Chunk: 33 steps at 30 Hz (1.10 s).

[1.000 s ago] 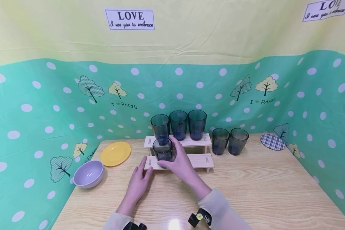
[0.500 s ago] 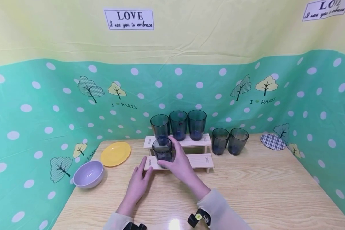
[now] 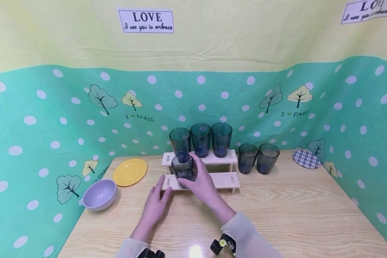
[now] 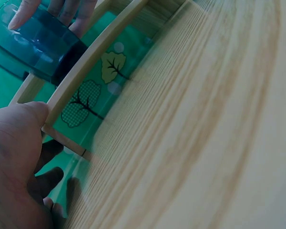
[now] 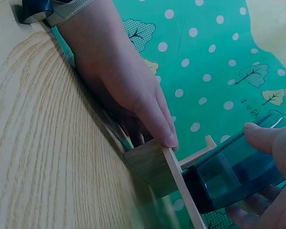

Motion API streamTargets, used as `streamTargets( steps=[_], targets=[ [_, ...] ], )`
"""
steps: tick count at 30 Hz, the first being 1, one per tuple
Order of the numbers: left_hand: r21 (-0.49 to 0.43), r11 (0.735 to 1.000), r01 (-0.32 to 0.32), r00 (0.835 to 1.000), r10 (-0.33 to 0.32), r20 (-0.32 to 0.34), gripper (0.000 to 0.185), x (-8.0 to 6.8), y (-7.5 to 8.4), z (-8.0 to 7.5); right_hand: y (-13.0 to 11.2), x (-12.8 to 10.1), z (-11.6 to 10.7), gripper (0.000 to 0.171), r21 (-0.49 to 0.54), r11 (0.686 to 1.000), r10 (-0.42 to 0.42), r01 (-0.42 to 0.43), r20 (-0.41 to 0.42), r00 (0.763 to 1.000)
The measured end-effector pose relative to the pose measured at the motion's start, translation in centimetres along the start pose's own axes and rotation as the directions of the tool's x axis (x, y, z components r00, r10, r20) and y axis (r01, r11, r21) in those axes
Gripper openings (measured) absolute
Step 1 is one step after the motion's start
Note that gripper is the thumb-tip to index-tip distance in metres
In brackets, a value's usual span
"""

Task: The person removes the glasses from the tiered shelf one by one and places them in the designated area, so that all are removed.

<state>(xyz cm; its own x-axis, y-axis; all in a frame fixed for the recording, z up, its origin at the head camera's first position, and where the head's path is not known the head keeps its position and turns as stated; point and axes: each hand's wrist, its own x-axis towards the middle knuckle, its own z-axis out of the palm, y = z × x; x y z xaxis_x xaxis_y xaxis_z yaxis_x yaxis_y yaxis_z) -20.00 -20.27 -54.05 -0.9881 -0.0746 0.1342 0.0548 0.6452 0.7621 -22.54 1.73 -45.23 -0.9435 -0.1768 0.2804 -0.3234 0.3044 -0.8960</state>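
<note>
My right hand (image 3: 200, 179) grips a smoky dark drinking glass (image 3: 180, 172) around its side, thumb in front and fingers behind. This glass stands upright on the left part of the low wooden shelf (image 3: 224, 179); in the right wrist view the base of the glass (image 5: 219, 183) meets the board. At the shelf's left end, my left hand (image 3: 155, 202) holds the corner between thumb and fingers. The left wrist view has the left thumb (image 4: 35, 112) against that corner, with the other fingers beyond, partly hidden. Three taller tinted glasses (image 3: 200, 139) stand in a row on the higher shelf (image 3: 209, 160) behind.
Two more dark glasses (image 3: 247, 159) stand on the table right of the shelves. A yellow plate (image 3: 130, 172) and a purple bowl (image 3: 100, 195) lie to the left. A checked round mat (image 3: 306, 159) is at the far right. Patterned cloth (image 3: 142, 93) hangs around the table's back and sides.
</note>
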Motion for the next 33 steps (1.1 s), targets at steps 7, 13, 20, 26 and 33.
streamTargets(
  steps=[7,13,20,26,33],
  targets=[
    [-0.002,1.000,0.004,1.000,-0.004,0.002,0.070,-0.07,0.04,-0.03,0.09,-0.01,0.06,0.098,-0.007,1.000,0.006,-0.006,-0.002,1.000],
    [0.002,1.000,0.005,1.000,-0.005,0.002,0.070,-0.08,0.08,-0.08,-0.02,-0.01,0.08,0.098,-0.007,1.000,0.005,-0.005,-0.005,1.000],
    [0.001,1.000,0.008,1.000,-0.008,-0.001,0.071,0.03,-0.03,0.03,0.20,0.03,0.07,0.098,0.014,1.000,0.003,-0.002,-0.019,1.000],
    [-0.013,1.000,0.002,1.000,-0.002,-0.001,0.070,0.02,-0.04,0.08,0.35,-0.07,0.08,0.097,0.053,0.999,0.009,-0.008,-0.032,0.999],
    [-0.012,1.000,0.006,1.000,-0.006,-0.002,0.070,0.00,-0.06,0.02,-0.10,-0.50,-0.31,0.095,0.093,0.996,-0.004,0.006,-0.029,1.000]
  ],
)
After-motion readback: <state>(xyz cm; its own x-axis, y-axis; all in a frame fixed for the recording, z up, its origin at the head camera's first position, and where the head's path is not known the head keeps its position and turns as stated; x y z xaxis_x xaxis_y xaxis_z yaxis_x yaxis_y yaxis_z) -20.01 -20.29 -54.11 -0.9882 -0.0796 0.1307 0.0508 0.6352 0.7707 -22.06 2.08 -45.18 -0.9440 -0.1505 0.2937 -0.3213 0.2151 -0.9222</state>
